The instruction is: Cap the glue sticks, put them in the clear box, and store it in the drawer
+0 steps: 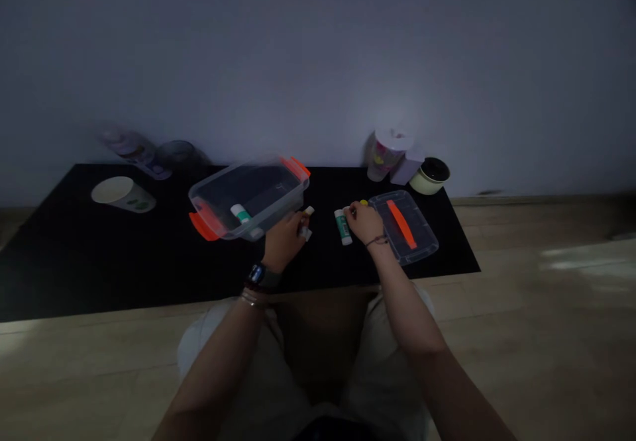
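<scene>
My left hand (285,242), wearing a watch, is closed beside the near right side of a clear plastic box (283,204) with orange latches. Small whitish pieces (309,210) show at its fingertips; their kind is unclear. My right hand (365,222) has its fingers curled at the upper end of a white and green glue stick (343,228) on the black table. A bit of yellow (364,202) shows behind that hand, and what its fingers hold is hidden. Another glue stick (241,214) appears in the box, tilted.
A clear lid (424,232) with an orange handle lies right of my right hand. Behind it are a patterned cup (380,156), a pale purple box (407,166) and a cream pot (428,177) with a black lid. A paper cup (139,199) lies tipped at left, near a blurred bottle (134,149).
</scene>
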`<state>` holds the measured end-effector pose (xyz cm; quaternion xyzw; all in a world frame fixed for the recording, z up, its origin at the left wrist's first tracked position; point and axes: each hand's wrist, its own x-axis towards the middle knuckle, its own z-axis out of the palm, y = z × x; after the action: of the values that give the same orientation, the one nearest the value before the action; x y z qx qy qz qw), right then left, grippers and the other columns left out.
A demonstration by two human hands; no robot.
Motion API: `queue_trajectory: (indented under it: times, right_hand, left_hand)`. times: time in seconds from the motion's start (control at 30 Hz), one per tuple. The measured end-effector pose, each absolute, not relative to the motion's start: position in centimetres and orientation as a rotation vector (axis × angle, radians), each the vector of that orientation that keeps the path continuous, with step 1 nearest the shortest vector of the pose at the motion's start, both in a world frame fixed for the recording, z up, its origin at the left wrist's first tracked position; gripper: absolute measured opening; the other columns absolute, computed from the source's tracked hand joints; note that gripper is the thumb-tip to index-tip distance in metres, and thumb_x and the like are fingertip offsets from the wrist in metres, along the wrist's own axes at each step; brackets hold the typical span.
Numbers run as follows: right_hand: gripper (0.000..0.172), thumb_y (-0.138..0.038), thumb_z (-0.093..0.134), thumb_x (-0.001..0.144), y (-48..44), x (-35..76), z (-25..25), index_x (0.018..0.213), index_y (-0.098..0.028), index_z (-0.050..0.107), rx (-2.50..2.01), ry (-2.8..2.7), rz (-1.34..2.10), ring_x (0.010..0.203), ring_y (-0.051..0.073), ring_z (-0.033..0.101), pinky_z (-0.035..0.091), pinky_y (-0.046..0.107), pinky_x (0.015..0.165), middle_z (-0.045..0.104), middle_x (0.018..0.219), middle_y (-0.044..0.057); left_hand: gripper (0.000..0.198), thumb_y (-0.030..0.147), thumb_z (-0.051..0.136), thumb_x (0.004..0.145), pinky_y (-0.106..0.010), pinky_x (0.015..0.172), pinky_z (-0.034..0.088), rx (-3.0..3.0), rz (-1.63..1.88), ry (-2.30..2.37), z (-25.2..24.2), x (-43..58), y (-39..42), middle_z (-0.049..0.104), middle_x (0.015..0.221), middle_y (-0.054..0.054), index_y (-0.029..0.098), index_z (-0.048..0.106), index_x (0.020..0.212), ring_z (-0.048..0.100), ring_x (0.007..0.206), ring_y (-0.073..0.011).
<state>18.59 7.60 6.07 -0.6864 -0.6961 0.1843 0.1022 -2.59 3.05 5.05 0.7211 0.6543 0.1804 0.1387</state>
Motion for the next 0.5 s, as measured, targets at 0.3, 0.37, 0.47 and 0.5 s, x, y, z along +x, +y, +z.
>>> queue_trajectory:
  times: [0.3,0.37,0.47,0.5]
  right_hand:
    - [0.045,-0.056,0.053,0.095,7.1,17.6,5.0,0.112,-0.017,0.068,-2.257,-2.292,0.586,0.105,0.033,0.069,0.051,0.041,0.083,0.07,0.111,0.019]
    - [0.05,-0.058,0.059,0.091,7.0,17.3,4.8,0.117,-0.017,0.066,-2.259,-2.313,0.63,0.107,0.034,0.068,0.052,0.042,0.084,0.069,0.113,0.02]
    - [0.049,-0.051,0.065,0.088,6.9,16.9,4.5,0.121,-0.015,0.065,-2.258,-2.313,0.672,0.107,0.034,0.068,0.052,0.041,0.084,0.069,0.113,0.021]
    - [0.046,-0.048,0.066,0.087,6.9,16.8,4.4,0.118,-0.015,0.066,-2.255,-2.309,0.691,0.106,0.034,0.068,0.052,0.041,0.084,0.069,0.112,0.021]
  left_hand:
    - [0.041,0.043,0.047,0.097,-0.034,0.072,0.048,2.125,0.153,1.99,4.9,-1.9,2.0,0.063,0.124,-0.014,0.021,0.061,0.129,0.065,0.104,-0.0302]
    - [0.042,0.043,0.05,0.095,-0.034,0.073,0.049,2.117,0.065,1.978,4.8,-1.8,1.9,0.063,0.124,-0.014,0.021,0.061,0.129,0.065,0.105,-0.0308]
    - [0.041,0.04,0.051,0.094,-0.035,0.074,0.05,2.108,-0.008,1.98,4.5,-1.6,1.8,0.065,0.121,-0.014,0.02,0.06,0.128,0.065,0.106,-0.0317]
    - [0.04,0.039,0.051,0.094,-0.035,0.073,0.05,2.105,-0.015,1.983,4.4,-1.6,1.8,0.066,0.121,-0.015,0.019,0.06,0.128,0.065,0.107,-0.0321]
